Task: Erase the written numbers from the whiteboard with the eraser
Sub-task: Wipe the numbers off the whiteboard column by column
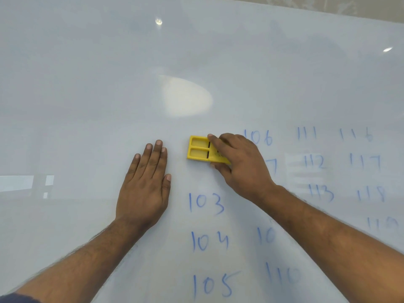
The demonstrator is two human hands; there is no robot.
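A white whiteboard [109, 84] fills the view. Blue numbers are written on its lower right part: 103 [206, 203], 104 [209, 241] and 105 [213, 285] in one column, 106 [261, 137] and further columns to the right. A yellow plastic eraser [200, 150] lies flat on the board above 103. My right hand [238, 165] grips the eraser's right end, fingers over its top edge and thumb under it, and covers part of the second column. My left hand [145, 184] rests flat on the board, fingers straight, left of the eraser.
The board's top edge runs across the upper right corner, with a beige wall [328, 5] behind it. Lamp glare [185, 97] shines on the middle of the board. Some numbers at the right look smudged and faint.
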